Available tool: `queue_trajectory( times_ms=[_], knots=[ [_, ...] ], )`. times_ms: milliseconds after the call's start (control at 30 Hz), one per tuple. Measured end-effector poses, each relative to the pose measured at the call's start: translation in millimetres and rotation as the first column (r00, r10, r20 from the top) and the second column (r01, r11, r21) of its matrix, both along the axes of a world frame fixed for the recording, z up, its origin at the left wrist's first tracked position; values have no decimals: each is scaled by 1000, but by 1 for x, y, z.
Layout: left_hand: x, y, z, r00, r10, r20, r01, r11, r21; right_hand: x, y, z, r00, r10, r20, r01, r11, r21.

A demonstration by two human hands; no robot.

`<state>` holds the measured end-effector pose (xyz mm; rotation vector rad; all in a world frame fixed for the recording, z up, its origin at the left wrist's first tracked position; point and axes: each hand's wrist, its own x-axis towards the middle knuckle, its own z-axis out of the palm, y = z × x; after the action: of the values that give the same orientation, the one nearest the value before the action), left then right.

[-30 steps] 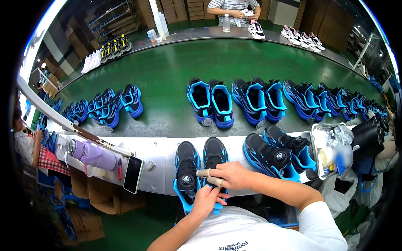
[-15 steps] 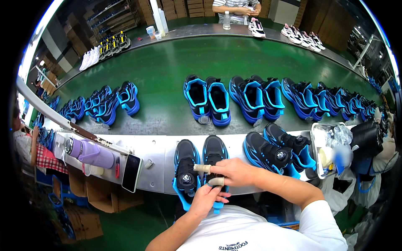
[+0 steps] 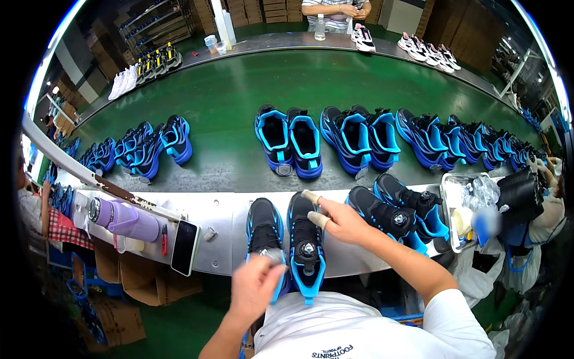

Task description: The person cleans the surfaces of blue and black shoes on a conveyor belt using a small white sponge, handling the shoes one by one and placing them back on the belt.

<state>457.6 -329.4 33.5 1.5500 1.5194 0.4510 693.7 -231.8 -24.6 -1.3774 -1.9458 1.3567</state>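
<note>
Two black-and-blue sneakers with dial closures stand side by side at the bench edge in front of me, toes pointing away. My left hand (image 3: 256,284) is over the heel half of the left sneaker (image 3: 263,221), at its dial, and hides much of it. Its fingers are smeared by motion. My right hand (image 3: 342,221) hovers beside the toe of the right sneaker (image 3: 307,227), thumb and forefinger apart in pale finger cots (image 3: 318,219), holding nothing. The right sneaker's dial and blue collar show fully.
Another sneaker pair (image 3: 391,218) stands to the right, beside a tray (image 3: 445,206) of small plastic items. A phone (image 3: 186,247), red pen (image 3: 164,239) and purple bottle (image 3: 134,220) lie left. Sneaker rows line the green conveyor (image 3: 221,90). A person (image 3: 335,9) sits across.
Both hands have left the right sneaker's dial area. My left hand moved left onto the left sneaker; my right hand rose away toward the right sneaker's toe and its fingers spread.
</note>
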Motion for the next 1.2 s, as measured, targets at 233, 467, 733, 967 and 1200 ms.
queue_trajectory(
  times_ms=[233,467,733,967,1200],
  knots=[
    [-18,20,-32,1000,-9,13,5,968,249,-63,24,-38,996,19,92,-56,908,415],
    [-31,31,-38,992,-125,19,116,964,241,-99,36,-54,982,67,174,-134,902,410],
    [-41,40,-36,981,-196,17,188,960,208,-101,40,-61,989,51,140,-114,865,488],
    [-32,35,-37,987,-160,8,146,919,367,-103,39,-62,987,39,158,-111,870,480],
    [-36,37,-42,968,-239,-72,246,864,439,-103,42,-64,992,36,119,-93,843,529]
  ],
)
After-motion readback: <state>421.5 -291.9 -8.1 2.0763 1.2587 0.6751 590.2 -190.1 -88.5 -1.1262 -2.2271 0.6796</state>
